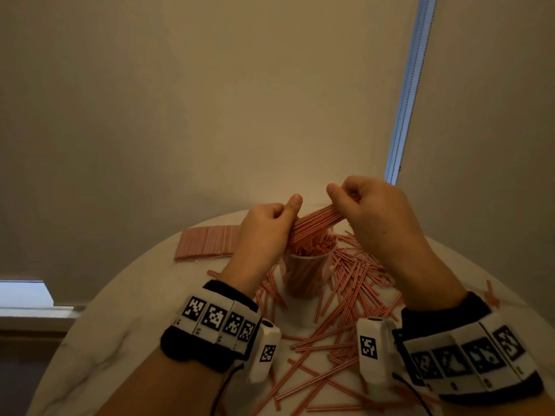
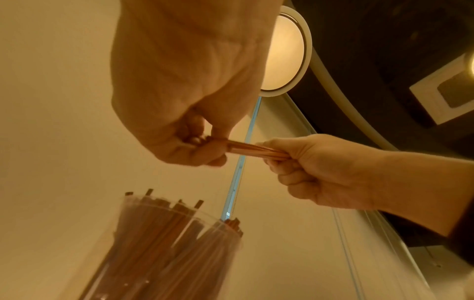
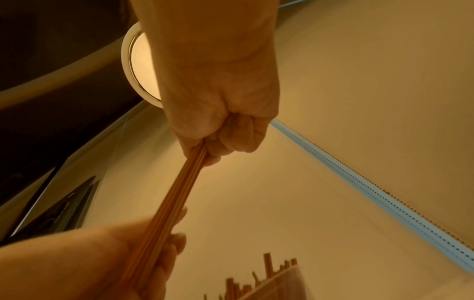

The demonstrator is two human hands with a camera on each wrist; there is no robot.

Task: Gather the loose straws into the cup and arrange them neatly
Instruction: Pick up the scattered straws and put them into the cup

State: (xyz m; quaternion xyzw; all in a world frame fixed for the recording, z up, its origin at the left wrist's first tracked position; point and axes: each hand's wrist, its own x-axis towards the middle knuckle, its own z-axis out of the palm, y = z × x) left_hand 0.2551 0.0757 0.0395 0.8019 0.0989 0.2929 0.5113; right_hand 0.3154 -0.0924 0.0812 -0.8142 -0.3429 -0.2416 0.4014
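A bundle of thin red-and-white striped straws (image 1: 316,221) is held level above a clear plastic cup (image 1: 304,276). My left hand (image 1: 270,226) grips the bundle's left end and my right hand (image 1: 357,202) grips its right end. The cup stands on the round white table (image 1: 144,298) and is packed with upright straws (image 1: 312,246). In the left wrist view the bundle (image 2: 252,150) spans both fists above the cup (image 2: 164,243). In the right wrist view the bundle (image 3: 177,192) runs from my right fist (image 3: 218,130) down to the left hand (image 3: 143,261).
Many loose straws (image 1: 345,298) lie scattered over the table, mostly in front and right of the cup. A flat packet of straws (image 1: 207,242) lies at the back left. A wall and a blind's edge (image 1: 408,88) stand behind the table.
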